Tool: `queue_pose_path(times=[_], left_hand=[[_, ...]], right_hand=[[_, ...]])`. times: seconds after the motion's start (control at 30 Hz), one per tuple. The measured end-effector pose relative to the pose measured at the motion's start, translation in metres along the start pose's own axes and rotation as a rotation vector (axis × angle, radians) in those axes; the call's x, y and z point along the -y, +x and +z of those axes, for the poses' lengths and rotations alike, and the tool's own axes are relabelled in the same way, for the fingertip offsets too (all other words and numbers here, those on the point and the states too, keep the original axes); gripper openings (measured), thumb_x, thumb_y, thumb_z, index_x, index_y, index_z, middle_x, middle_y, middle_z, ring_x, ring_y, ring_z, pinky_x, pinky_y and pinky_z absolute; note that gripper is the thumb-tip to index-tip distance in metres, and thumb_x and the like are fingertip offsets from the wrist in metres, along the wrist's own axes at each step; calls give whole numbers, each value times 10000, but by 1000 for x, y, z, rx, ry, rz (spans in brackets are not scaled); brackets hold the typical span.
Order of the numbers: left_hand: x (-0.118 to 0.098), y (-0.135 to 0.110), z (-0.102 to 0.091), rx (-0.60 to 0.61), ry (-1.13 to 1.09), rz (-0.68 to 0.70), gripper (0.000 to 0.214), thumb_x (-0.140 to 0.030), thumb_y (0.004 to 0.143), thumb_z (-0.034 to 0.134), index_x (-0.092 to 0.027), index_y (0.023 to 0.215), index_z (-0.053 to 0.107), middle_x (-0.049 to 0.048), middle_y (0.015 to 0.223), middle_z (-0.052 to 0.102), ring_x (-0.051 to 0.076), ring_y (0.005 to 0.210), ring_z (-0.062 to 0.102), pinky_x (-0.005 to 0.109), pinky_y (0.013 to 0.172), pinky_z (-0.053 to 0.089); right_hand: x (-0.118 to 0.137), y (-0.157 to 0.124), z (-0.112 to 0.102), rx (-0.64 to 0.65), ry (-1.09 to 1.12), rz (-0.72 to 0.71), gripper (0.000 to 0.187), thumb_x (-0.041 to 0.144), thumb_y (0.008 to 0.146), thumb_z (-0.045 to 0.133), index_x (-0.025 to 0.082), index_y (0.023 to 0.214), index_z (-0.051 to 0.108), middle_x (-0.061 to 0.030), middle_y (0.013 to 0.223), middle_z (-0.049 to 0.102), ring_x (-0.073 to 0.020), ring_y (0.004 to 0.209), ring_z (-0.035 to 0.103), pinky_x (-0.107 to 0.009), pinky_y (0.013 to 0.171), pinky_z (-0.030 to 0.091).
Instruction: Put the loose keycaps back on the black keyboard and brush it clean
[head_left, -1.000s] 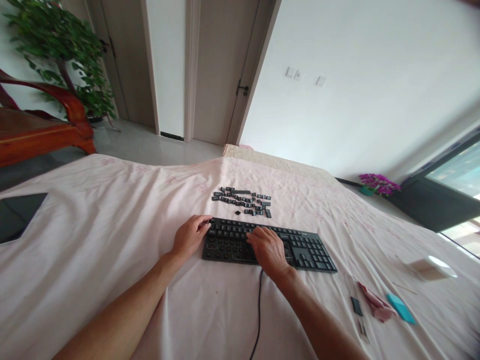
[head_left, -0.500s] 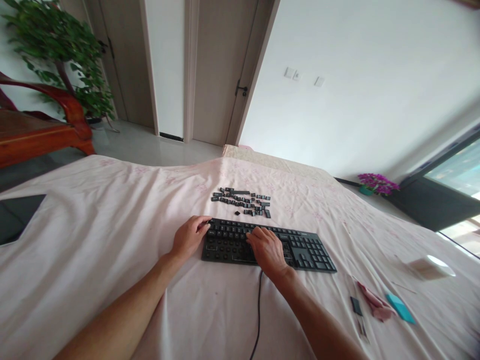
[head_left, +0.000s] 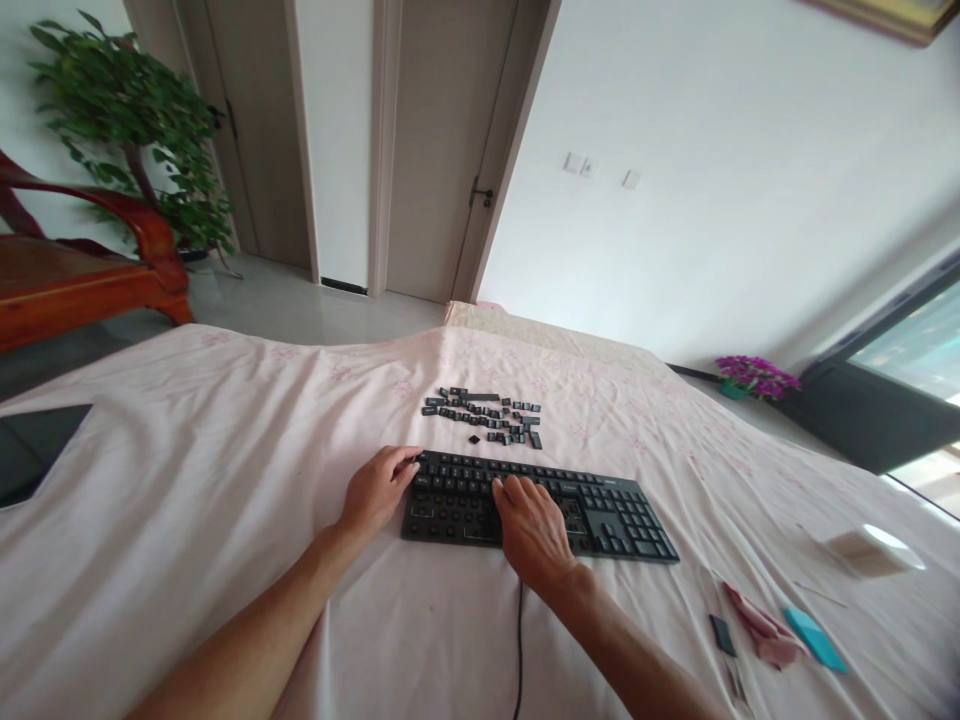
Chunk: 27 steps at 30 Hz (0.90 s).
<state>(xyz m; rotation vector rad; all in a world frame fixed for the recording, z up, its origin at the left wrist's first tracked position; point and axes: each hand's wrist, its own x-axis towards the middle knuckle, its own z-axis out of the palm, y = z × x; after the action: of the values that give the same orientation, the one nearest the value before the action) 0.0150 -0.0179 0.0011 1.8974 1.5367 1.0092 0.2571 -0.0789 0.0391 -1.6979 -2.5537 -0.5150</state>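
The right hand (head_left: 534, 525) lies palm down on the middle of the black keyboard (head_left: 607, 505), fingers slightly apart and bent onto the keys. It holds nothing, though it covers the keys under it. The left hand (head_left: 375, 488) sits at 9 o'clock of the keyboard with its fingers curled, and its fingertips touch the upper left corner. They are too small to show whether they clamp the edge or only rest against it. Both forearms run out of view at the bottom edge.

The keyboard lies flat on a pale pink sheet (head_left: 187, 480), and its number pad is clear of both hands at 3 o'clock. Its cable (head_left: 519, 640) leaves from under the right wrist toward 6 o'clock and is cut off by the bottom edge. At 12 o'clock, apart from the keyboard, loose keycaps (head_left: 484, 415) lie in rough rows, with one lone cap nearer the keyboard. Their legends cannot be read.

At 4 o'clock of the right hand, well apart, lie a small black piece (head_left: 722, 635), a crumpled pink cloth (head_left: 761, 625) and a teal pad (head_left: 814, 640). A white block (head_left: 870, 550), washed out by glare, lies farther toward 3 o'clock. At 9 o'clock a dark tablet (head_left: 30, 450) is cut by the left edge.

A wide stretch of bare sheet lies between the left hand and the tablet. There is more bare sheet toward 6 o'clock on either side of the cable. The sheet drops away past the keycaps at 12 o'clock.
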Motion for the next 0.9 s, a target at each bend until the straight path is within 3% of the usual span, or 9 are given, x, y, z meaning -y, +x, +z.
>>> queue_pose_path(times=[0.13,0.33,0.43,0.53,0.7,0.9], left_hand=[[1,1,2,-11,-4,13,295,-286,841,483,-250,1088,640,19,1076,660,160,953,613,270,843,458],[1,1,1,-7,-11,2,294,-284,841,480,-250,1085,640,21,1076,657,156,922,614,273,828,454],[1,1,1,-2,-20,-6,293,-299,844,480,-246,1086,637,21,1078,655,159,921,615,279,836,452],[2,1,1,-3,-27,-2,290,-302,846,480,-248,1085,634,19,1080,655,157,927,616,279,848,447],[3,2,2,-8,-26,6,285,-291,847,479,-249,1081,637,21,1087,657,159,968,608,282,868,441],[5,3,2,-12,-61,7,279,-279,838,492,-244,1069,645,30,1069,657,163,944,613,296,869,446]], right_hand=[[4,1,-1,35,3,0,390,65,809,485,136,1188,543,-89,937,581,-214,846,485,-337,725,354],[-11,14,-16,55,132,64,258,91,834,465,227,938,658,-42,858,620,-180,807,547,-277,674,352],[-30,33,-17,15,282,169,292,184,910,412,293,978,674,-6,863,650,-147,805,588,-236,664,366],[-38,60,-10,-5,373,242,263,247,903,463,307,1055,669,-2,979,674,-151,909,605,-227,731,391],[-23,108,6,117,353,286,212,283,862,534,275,991,702,-46,1051,673,-190,1026,580,-268,802,406],[-9,137,12,171,458,361,146,112,722,615,154,795,735,-151,940,698,-253,937,631,-334,778,446]])
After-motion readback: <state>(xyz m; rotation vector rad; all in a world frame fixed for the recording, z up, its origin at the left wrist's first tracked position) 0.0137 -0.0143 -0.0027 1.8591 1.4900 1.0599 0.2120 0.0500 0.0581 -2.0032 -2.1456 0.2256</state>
